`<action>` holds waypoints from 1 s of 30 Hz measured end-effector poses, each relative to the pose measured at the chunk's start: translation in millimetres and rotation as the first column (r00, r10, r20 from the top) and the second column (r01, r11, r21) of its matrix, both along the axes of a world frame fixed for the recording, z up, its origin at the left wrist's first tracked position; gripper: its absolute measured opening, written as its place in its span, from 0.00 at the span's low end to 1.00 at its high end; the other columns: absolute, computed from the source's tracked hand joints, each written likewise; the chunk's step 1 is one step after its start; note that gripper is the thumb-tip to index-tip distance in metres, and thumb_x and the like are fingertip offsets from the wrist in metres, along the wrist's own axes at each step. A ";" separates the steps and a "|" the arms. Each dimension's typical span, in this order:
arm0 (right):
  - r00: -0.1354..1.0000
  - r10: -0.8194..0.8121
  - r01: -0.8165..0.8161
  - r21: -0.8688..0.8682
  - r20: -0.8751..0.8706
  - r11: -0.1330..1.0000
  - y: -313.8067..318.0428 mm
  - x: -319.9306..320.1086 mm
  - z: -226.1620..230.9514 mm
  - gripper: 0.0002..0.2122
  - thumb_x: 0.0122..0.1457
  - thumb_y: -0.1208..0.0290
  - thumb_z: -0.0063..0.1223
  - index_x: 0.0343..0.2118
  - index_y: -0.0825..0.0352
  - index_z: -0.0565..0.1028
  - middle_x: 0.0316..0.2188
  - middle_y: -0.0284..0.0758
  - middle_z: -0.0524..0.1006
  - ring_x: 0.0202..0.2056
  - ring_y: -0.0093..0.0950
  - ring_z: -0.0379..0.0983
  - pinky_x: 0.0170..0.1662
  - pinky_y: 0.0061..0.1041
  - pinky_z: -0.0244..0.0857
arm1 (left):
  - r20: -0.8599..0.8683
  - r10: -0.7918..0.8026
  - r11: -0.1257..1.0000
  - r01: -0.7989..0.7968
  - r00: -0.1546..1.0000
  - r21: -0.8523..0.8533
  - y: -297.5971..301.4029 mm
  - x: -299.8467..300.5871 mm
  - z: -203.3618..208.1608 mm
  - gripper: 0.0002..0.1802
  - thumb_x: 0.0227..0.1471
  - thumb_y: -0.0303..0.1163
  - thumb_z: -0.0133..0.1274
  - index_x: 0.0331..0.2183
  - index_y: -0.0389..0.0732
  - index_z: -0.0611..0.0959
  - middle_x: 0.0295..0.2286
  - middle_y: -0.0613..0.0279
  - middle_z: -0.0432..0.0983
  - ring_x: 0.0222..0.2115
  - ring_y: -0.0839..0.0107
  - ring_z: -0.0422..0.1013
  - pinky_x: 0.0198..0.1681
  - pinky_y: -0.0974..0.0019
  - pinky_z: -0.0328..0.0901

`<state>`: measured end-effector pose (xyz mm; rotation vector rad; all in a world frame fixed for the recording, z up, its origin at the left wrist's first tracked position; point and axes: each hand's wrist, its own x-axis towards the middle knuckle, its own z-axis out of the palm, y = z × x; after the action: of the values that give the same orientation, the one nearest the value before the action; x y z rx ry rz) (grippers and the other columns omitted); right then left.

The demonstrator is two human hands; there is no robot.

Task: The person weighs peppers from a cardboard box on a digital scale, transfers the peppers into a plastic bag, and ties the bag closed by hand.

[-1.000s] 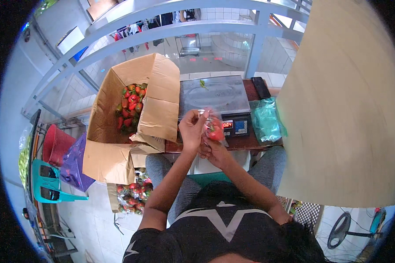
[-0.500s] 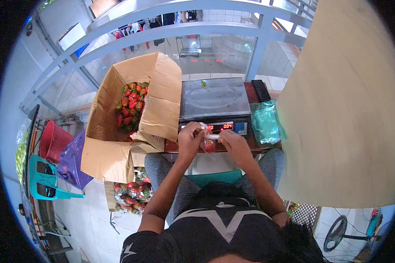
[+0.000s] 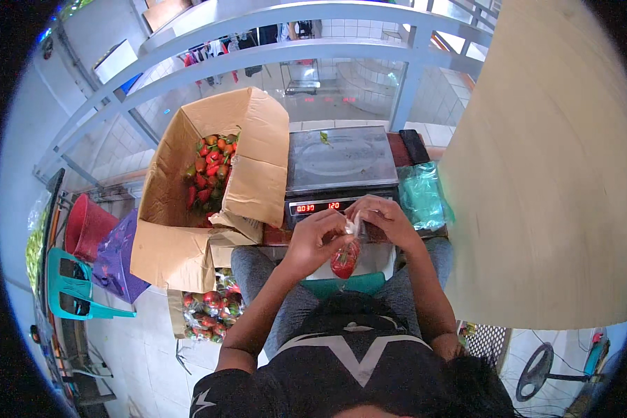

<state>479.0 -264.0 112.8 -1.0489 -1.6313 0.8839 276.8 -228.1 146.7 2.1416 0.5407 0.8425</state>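
Note:
A small clear plastic bag (image 3: 345,260) with red peppers inside hangs over my lap, in front of the digital scale (image 3: 341,159). My left hand (image 3: 316,241) pinches the bag's gathered neck from the left. At the top of that neck, the fingers of my right hand (image 3: 389,221) are closed on the twisted plastic. Both hands partly cover the scale's lit display (image 3: 317,207). Only a small green leaf (image 3: 324,138) lies on the scale's metal plate.
Left of the scale stands an open cardboard box (image 3: 258,160) holding loose red and green peppers (image 3: 212,166). Filled clear bags of peppers (image 3: 209,313) sit below it. Green plastic bags (image 3: 422,195) and a black phone (image 3: 414,145) lie right of the scale. A turquoise chair (image 3: 70,282) stands far left.
Both hands have come closer together. The bag of peppers has moved right and nearer to me, now hanging lower. Its neck, earlier stretched sideways between my hands, is now gathered upward.

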 end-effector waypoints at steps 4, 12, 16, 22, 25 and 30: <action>0.961 0.091 -0.137 -0.159 -0.263 0.978 -4.3 -4.7 5.5 0.11 0.55 0.68 0.47 0.33 0.73 0.73 0.31 0.35 0.74 0.34 0.22 0.68 0.39 0.21 0.62 | 0.113 -0.049 0.997 0.042 0.992 0.064 -10.7 3.6 12.9 0.10 0.38 0.27 0.58 0.26 0.37 0.74 0.24 0.58 0.69 0.25 0.67 0.69 0.28 0.68 0.63; 0.782 0.133 -0.340 -0.238 -0.609 0.910 -11.9 -0.5 -17.3 0.10 0.53 0.67 0.50 0.32 0.70 0.74 0.28 0.30 0.73 0.32 0.20 0.68 0.37 0.20 0.61 | 0.113 -0.170 0.982 0.178 0.979 -0.066 -16.8 17.0 46.6 0.09 0.39 0.27 0.59 0.25 0.34 0.76 0.27 0.59 0.72 0.31 0.68 0.70 0.33 0.71 0.65; 0.719 0.143 -0.317 -0.138 -0.680 0.938 -29.0 -28.6 6.0 0.13 0.50 0.69 0.53 0.38 0.68 0.71 0.33 0.29 0.72 0.33 0.20 0.68 0.38 0.20 0.63 | 0.174 -0.164 0.930 0.211 0.971 -0.302 -15.9 25.5 41.1 0.08 0.41 0.25 0.57 0.27 0.34 0.76 0.29 0.61 0.71 0.32 0.73 0.70 0.33 0.72 0.65; 0.059 -0.103 -0.491 -0.118 -0.993 0.863 -35.0 -52.2 -19.6 0.11 0.53 0.68 0.49 0.34 0.70 0.67 0.27 0.34 0.70 0.27 0.24 0.71 0.26 0.18 0.67 | 0.264 -0.011 0.986 0.054 0.964 -0.157 -11.9 41.4 28.1 0.09 0.41 0.23 0.56 0.29 0.35 0.76 0.28 0.61 0.71 0.26 0.76 0.69 0.31 0.75 0.63; -0.060 0.148 -0.643 0.151 -0.987 0.751 -26.1 -57.0 -30.0 0.17 0.54 0.57 0.45 0.31 0.71 0.66 0.20 0.38 0.71 0.15 0.27 0.69 0.13 0.19 0.62 | 0.262 0.127 0.958 -0.049 0.957 -0.283 -10.8 42.9 25.1 0.07 0.43 0.22 0.55 0.29 0.35 0.76 0.27 0.63 0.72 0.26 0.79 0.68 0.31 0.76 0.63; 0.078 0.065 -0.647 -0.001 -0.995 0.763 -22.1 -69.4 -39.3 0.13 0.59 0.57 0.39 0.27 0.62 0.65 0.13 0.31 0.65 0.11 0.27 0.65 0.11 0.23 0.61 | 0.278 0.284 0.887 -0.141 0.918 -0.441 1.6 41.8 13.9 0.04 0.45 0.23 0.53 0.27 0.35 0.75 0.24 0.66 0.72 0.25 0.83 0.67 0.27 0.78 0.62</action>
<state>409.6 -286.1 73.5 -0.0295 -0.4428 1.8860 318.7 -226.5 160.6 1.5280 0.7151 1.0823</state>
